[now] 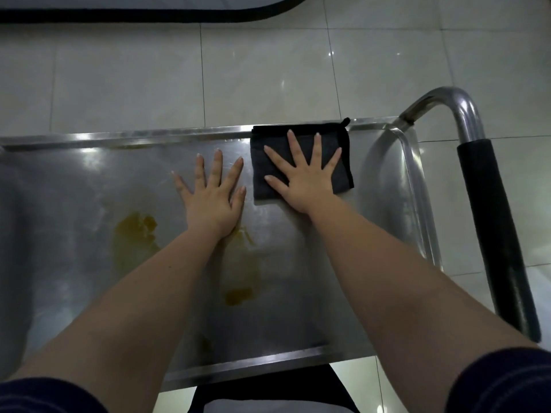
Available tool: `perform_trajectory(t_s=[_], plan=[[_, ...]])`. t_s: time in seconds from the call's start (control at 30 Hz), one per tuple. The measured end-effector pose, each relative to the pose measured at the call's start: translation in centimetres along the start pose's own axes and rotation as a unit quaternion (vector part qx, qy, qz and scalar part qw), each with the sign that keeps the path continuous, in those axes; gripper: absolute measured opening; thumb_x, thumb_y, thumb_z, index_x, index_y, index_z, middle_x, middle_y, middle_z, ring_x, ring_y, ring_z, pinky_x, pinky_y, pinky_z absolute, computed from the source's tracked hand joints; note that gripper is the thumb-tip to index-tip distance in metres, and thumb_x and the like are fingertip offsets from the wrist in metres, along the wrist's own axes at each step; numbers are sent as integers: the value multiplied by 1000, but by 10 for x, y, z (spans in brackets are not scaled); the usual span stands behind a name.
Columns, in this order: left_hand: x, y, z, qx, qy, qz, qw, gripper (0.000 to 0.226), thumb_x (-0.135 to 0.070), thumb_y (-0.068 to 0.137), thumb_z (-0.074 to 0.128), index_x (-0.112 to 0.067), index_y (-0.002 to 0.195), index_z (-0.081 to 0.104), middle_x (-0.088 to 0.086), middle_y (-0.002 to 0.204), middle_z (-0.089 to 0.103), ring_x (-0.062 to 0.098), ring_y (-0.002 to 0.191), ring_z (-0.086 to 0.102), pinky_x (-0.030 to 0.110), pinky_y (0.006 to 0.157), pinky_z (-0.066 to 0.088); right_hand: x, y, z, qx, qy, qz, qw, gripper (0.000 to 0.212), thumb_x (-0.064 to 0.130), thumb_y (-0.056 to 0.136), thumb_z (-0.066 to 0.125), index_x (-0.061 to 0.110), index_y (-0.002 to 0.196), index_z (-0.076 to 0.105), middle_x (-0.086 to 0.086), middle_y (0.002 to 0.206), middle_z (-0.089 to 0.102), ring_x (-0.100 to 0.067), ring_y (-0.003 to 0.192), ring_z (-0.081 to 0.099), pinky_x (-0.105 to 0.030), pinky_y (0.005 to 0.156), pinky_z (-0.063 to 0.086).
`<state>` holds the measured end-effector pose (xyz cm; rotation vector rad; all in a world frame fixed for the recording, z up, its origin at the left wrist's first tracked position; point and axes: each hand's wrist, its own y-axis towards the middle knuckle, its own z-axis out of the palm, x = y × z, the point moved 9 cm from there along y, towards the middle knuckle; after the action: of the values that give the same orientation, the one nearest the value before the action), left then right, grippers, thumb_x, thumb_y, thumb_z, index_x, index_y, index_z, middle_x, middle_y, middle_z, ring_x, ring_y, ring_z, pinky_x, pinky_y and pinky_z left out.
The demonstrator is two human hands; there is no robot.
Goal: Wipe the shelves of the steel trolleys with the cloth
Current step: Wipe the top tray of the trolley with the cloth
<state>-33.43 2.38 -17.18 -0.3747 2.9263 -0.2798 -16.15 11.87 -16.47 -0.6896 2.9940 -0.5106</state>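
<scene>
The steel trolley's top shelf (89,180) fills the lower view, smeared with yellow-brown stains (135,231) left of centre and near the front. A folded black cloth (268,186) lies flat at the shelf's far right, against the back rim. My right hand (304,177) presses flat on the cloth, fingers spread. Just left of the cloth, my left hand (213,192) rests palm down on the bare steel, fingers spread, holding nothing.
The trolley's curved steel handle (459,105) with a black grip (492,228) rises at the right end. Pale glossy floor tiles (125,81) lie beyond the shelf. A dark-edged object (143,16) crosses the top of the view.
</scene>
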Motion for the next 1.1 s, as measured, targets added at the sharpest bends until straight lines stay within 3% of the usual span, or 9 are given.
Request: perform_trajectory(t_s=[0.13,0.4,0.5,0.67,0.77,0.93,1.03,1.1], plan=[[1,1,0,4,-5,3,1000,56,-66,94,-3,-53,148,-13,-9,162,-16,26,149,-17,68,109,-14,-20,-7,0,-20,-6,7,1000,64,83,81,-2,63,140,-18,15,161,-21,-41,145,-22,-74,102,-18],[-4,4,0,-8,-8,13,1000,56,-63,97,6,-52,150,-6,-7,164,-7,26,149,-12,66,107,-18,-171,-26,-4,4,27,144,989,66,88,75,1,69,134,-21,18,161,-18,-38,147,-17,-72,107,-12],[-5,9,0,-10,-11,19,1000,55,-63,97,5,-52,150,-6,-8,164,-9,26,149,-12,64,106,-22,-125,-24,-4,6,30,127,991,69,83,77,5,63,140,-18,13,162,-19,-45,145,-17,-75,106,-10],[-3,8,-1,-26,-14,18,999,54,-60,98,6,-53,149,-8,-8,164,-7,26,150,-10,68,109,-15,22,-69,20,-18,-19,-62,998,67,79,87,11,57,147,-7,8,164,-8,-48,145,-14,-77,104,-7],[-4,8,0,-22,-19,23,999,53,-61,99,4,-53,150,-7,-9,163,-9,26,150,-11,66,109,-17,-14,-81,19,-29,-8,-40,999,66,79,86,15,60,146,-5,13,163,-8,-44,147,-11,-76,105,-8],[-6,10,0,-24,-8,17,1000,54,-63,98,5,-53,150,-5,-9,164,-5,26,150,-9,59,106,-27,-154,-107,20,-10,-13,134,991,65,84,80,5,66,139,-16,16,163,-12,-39,147,-12,-72,109,-7],[-6,11,0,-19,-7,14,1000,54,-63,98,5,-53,150,-6,-8,164,-4,26,150,-10,58,105,-28,-134,-109,21,-3,-4,138,990,66,81,81,7,63,139,-18,12,163,-11,-44,146,-14,-73,108,-7],[-5,11,-1,-14,-9,12,1000,53,-63,98,5,-54,149,-7,-9,164,-6,26,150,-11,61,106,-26,-71,-110,24,-6,4,72,997,68,79,83,15,59,144,-8,8,164,-5,-48,145,-11,-75,106,-4]])
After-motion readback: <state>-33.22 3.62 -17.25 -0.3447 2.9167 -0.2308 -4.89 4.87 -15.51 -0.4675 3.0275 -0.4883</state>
